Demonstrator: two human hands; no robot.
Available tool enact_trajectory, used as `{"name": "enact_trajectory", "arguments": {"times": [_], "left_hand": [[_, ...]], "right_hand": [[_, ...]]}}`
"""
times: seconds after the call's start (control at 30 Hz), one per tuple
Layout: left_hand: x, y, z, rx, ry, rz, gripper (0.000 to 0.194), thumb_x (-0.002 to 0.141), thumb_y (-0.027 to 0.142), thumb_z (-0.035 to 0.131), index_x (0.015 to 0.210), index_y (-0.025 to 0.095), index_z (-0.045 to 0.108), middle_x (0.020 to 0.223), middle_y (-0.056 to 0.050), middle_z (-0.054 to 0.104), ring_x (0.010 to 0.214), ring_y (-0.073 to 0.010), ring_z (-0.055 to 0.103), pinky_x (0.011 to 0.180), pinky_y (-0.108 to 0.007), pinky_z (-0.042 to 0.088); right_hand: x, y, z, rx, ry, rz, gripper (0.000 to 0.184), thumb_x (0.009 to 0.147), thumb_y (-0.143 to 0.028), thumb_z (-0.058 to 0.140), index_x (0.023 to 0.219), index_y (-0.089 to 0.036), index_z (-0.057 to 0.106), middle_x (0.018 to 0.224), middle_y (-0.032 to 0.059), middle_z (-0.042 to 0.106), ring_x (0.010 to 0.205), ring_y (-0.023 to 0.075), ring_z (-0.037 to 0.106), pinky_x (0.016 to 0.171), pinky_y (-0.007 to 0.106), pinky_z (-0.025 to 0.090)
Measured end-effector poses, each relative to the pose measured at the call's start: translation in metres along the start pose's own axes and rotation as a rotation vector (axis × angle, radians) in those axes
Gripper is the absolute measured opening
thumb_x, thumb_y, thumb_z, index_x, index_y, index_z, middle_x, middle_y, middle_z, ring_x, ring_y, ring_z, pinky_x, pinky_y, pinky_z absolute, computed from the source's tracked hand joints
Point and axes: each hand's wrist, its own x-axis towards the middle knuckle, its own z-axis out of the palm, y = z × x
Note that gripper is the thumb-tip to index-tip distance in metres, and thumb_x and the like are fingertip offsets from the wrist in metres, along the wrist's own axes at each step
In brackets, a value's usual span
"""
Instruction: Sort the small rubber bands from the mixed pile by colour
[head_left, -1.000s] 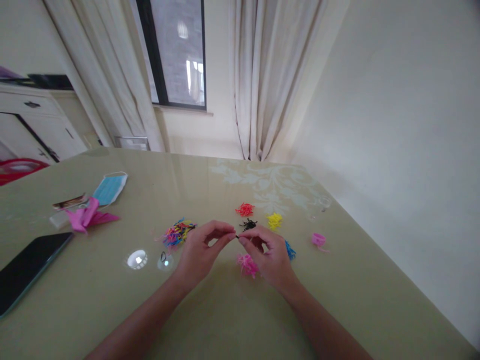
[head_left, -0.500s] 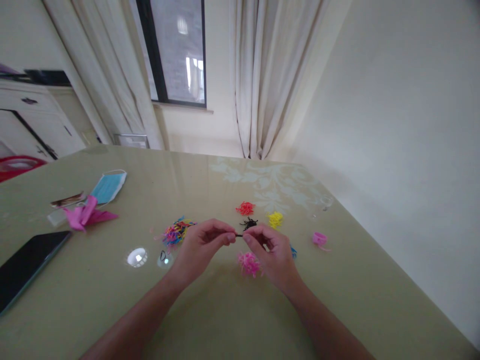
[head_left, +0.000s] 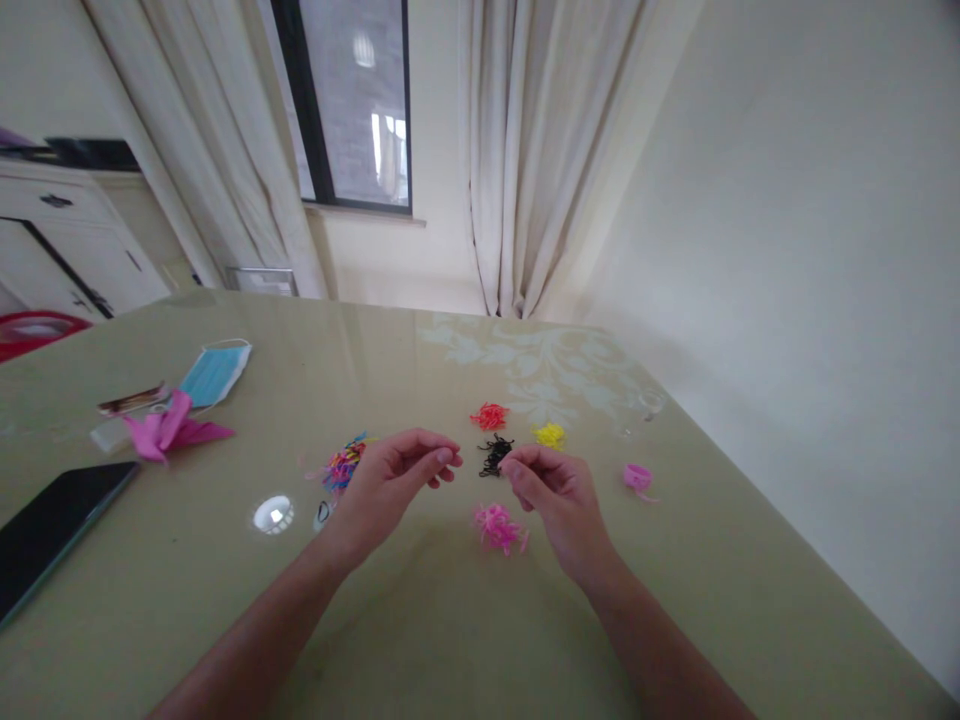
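Note:
My left hand (head_left: 401, 482) is closed in a pinch, just right of a mixed pile of coloured rubber bands (head_left: 344, 464) that it partly covers. Across from it my right hand (head_left: 556, 497) pinches too, its fingertips at the edge of a pile of black rubber bands (head_left: 495, 455). Whatever either pinch holds is too small to make out. A gap separates the two hands. Red rubber bands (head_left: 490, 416) lie beyond the black ones, and yellow ones (head_left: 550, 435) sit behind my right hand. Nearer me is a pink pile (head_left: 499, 528).
On the left are a phone (head_left: 56, 530), a pink folded-paper bird (head_left: 176, 432) and a blue face mask (head_left: 216, 374). A clear dome-like piece (head_left: 273, 515) stands left of my left hand. A pink coiled strip (head_left: 637, 478) lies right, near the table edge by the wall.
My hands have moved apart. The small black band that stretched between their fingertips no longer shows there. More of the black pile is visible; the blue pieces are now hidden by my right hand.

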Motion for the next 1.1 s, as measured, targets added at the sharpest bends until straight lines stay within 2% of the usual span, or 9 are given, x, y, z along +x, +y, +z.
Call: {"name": "enact_trajectory", "arguments": {"times": [0.17,0.27,0.43,0.6,0.67,0.87,0.93,1.0,1.1], "left_hand": [[0.007,-0.020,-0.030,0.994,0.094,-0.002,0.023,0.097,0.028,0.059,0.105,0.021,0.079,0.109,-0.011,0.078,0.104,-0.0319,0.070,0.093,-0.047,0.053],[0.009,-0.032,-0.039,1.248,0.020,-0.073,0.028,0.098,0.031,0.056,0.109,0.019,0.079,0.111,-0.013,0.075,0.110,-0.0361,0.067,0.094,-0.051,0.052],[0.014,-0.043,-0.039,1.233,-0.047,-0.107,0.028,0.100,0.030,0.054,0.111,0.023,0.079,0.114,-0.011,0.074,0.111,-0.0327,0.066,0.095,-0.046,0.051],[0.019,-0.046,-0.036,1.203,-0.041,-0.041,0.025,0.099,0.026,0.054,0.099,0.021,0.079,0.108,-0.010,0.074,0.109,-0.0323,0.065,0.097,-0.046,0.049],[0.019,-0.045,-0.034,1.164,-0.009,-0.004,0.024,0.098,0.024,0.054,0.095,0.020,0.078,0.107,-0.011,0.075,0.108,-0.0326,0.066,0.095,-0.046,0.049],[0.012,-0.026,-0.013,0.621,0.113,0.135,0.023,0.100,0.036,0.055,0.097,0.022,0.074,0.095,-0.004,0.079,0.085,-0.0212,0.071,0.083,-0.033,0.054],[0.007,-0.017,-0.003,0.511,0.122,0.184,0.021,0.099,0.036,0.058,0.097,0.023,0.074,0.094,-0.003,0.080,0.083,-0.0197,0.072,0.080,-0.031,0.055],[0.002,-0.011,0.005,0.470,0.104,0.223,0.018,0.099,0.033,0.060,0.097,0.023,0.075,0.093,-0.003,0.080,0.082,-0.0189,0.072,0.079,-0.029,0.055],[-0.003,-0.011,0.013,0.476,0.086,0.276,0.015,0.099,0.029,0.061,0.098,0.023,0.075,0.092,-0.002,0.081,0.081,-0.0181,0.073,0.078,-0.029,0.055]], "right_hand": [[0.012,0.004,-0.010,-0.036,0.095,-0.021,0.030,0.081,-0.046,0.083,0.076,-0.017,0.075,0.057,-0.0043,0.051,0.051,0.0082,0.039,0.048,0.022,0.031],[0.020,0.009,-0.017,-0.087,0.168,-0.032,0.033,0.082,-0.049,0.081,0.077,-0.017,0.076,0.056,-0.0044,0.051,0.050,0.0085,0.038,0.047,0.023,0.029],[0.029,0.023,-0.026,-0.306,0.165,-0.084,0.031,0.084,-0.047,0.076,0.084,-0.017,0.079,0.064,0.0010,0.065,0.055,0.0136,0.052,0.053,0.026,0.040],[0.032,0.040,-0.027,-0.777,0.154,-0.296,0.025,0.094,-0.037,0.064,0.087,-0.018,0.079,0.074,0.0054,0.073,0.062,0.0179,0.059,0.062,0.030,0.046],[0.033,0.046,-0.026,-0.932,0.124,-0.332,0.024,0.097,-0.032,0.061,0.088,-0.019,0.078,0.079,0.0062,0.074,0.066,0.0190,0.062,0.066,0.031,0.047],[0.032,0.054,-0.026,-1.257,0.136,-0.275,0.025,0.103,-0.027,0.055,0.095,-0.021,0.077,0.094,0.0079,0.077,0.081,0.0212,0.069,0.069,0.029,0.047],[0.030,0.050,-0.026,-1.245,0.156,-0.325,0.028,0.105,-0.029,0.053,0.094,-0.020,0.077,0.093,0.0084,0.077,0.079,0.0207,0.069,0.068,0.029,0.047],[0.026,0.043,-0.024,-1.119,0.145,-0.410,0.029,0.106,-0.032,0.054,0.093,-0.020,0.077,0.088,0.0080,0.076,0.076,0.0198,0.068,0.069,0.030,0.048],[0.016,0.031,-0.016,-0.897,0.031,-0.515,0.025,0.104,-0.038,0.061,0.100,-0.019,0.076,0.083,0.0060,0.073,0.075,0.0187,0.067,0.071,0.030,0.050]]}}
